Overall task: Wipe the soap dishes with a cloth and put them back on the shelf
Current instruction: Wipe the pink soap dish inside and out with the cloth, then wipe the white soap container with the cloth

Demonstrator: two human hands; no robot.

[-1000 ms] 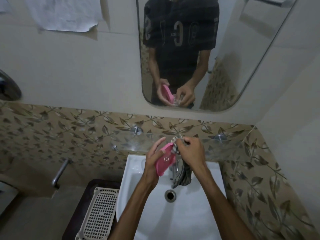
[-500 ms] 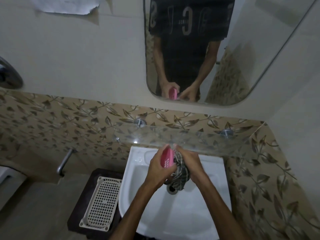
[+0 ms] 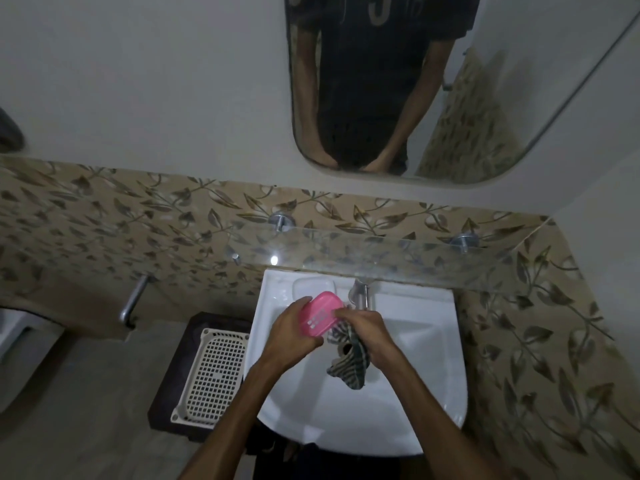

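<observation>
Over the white sink (image 3: 412,403) my left hand (image 3: 292,332) grips a pink soap dish (image 3: 320,315), its flat face turned up toward me. My right hand (image 3: 369,329) holds a striped grey cloth (image 3: 349,362) and presses it against the dish's right edge; most of the cloth hangs down below the hand. A clear soap dish (image 3: 313,287) lies on the sink's back ledge just behind the pink one. The glass shelf (image 3: 398,258) runs along the wall above the sink, with nothing visible on it.
A metal tap (image 3: 360,294) stands at the sink's back centre, close to my right hand. A white perforated basket (image 3: 213,372) rests on a dark stand left of the sink. A mirror (image 3: 433,84) hangs above, and a metal bar (image 3: 133,303) sticks out on the left wall.
Both hands have come down from shelf height to just over the sink. The pink dish has turned from edge-on to face up. The view has tilted downward.
</observation>
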